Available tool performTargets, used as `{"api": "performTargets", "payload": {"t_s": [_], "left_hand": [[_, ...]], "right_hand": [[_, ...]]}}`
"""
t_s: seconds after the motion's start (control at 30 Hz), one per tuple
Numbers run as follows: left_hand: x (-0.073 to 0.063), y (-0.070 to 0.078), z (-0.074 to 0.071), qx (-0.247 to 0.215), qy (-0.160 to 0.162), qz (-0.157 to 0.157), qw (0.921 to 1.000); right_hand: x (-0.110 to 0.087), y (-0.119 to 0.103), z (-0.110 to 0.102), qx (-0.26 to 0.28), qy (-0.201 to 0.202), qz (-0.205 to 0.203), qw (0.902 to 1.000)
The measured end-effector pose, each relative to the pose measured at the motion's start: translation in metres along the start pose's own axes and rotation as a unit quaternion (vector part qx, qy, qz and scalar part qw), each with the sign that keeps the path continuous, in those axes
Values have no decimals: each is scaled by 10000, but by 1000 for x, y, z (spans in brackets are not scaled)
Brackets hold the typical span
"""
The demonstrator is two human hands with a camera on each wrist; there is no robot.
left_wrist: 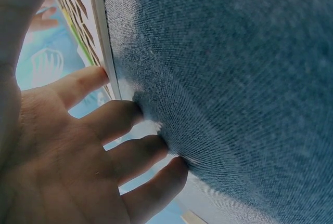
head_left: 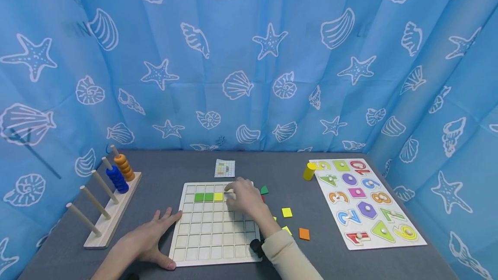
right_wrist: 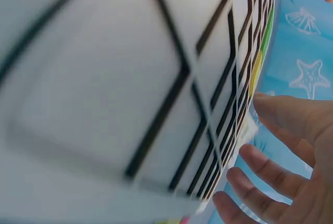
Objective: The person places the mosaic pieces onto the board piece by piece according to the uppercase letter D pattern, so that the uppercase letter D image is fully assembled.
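A white grid board [head_left: 210,264] lies on the grey table, its shallow square cells divided by thin ridges. In its second row from the back sit two green square tiles [head_left: 204,197] and a yellow square tile [head_left: 218,196]. My right hand [head_left: 245,198] is over the back right of the board, fingertips right beside the yellow tile. In the right wrist view its thumb [right_wrist: 281,110] reaches close to that yellow tile [right_wrist: 256,73], and the other fingers are loosely bent. My left hand [head_left: 149,237] lies spread at the board's left edge, index finger and thumb touching the rim.
Loose yellow tiles [head_left: 286,212], an orange tile [head_left: 304,233] and a green piece [head_left: 264,190] lie right of the board. A pattern card [head_left: 229,168] lies behind it. Left stands a peg rack [head_left: 116,204] with beads; right, a yellow cylinder [head_left: 309,171] and number puzzle [head_left: 404,242].
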State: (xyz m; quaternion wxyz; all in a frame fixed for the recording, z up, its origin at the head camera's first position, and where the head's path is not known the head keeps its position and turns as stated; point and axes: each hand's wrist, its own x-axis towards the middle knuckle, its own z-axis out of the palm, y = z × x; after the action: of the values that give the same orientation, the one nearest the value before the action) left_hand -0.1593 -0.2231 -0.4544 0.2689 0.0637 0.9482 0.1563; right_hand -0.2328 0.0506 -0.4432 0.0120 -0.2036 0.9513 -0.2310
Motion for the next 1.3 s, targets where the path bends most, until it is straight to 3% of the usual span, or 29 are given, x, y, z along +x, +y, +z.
{"api": "performTargets", "payload": {"t_s": [0.37,0.6,1.3], "left_hand": [[-2,1,0,-3,12,-3,10000],[-1,1,-1,-51,-19,-6,10000],[1,1,0,16,-40,-47,10000]], "right_hand": [[-7,44,-19,-40,354,605,9975],[-13,66,-27,-142,236,1006,9945],[-18,80,-36,-104,-4,1396,9901]]}}
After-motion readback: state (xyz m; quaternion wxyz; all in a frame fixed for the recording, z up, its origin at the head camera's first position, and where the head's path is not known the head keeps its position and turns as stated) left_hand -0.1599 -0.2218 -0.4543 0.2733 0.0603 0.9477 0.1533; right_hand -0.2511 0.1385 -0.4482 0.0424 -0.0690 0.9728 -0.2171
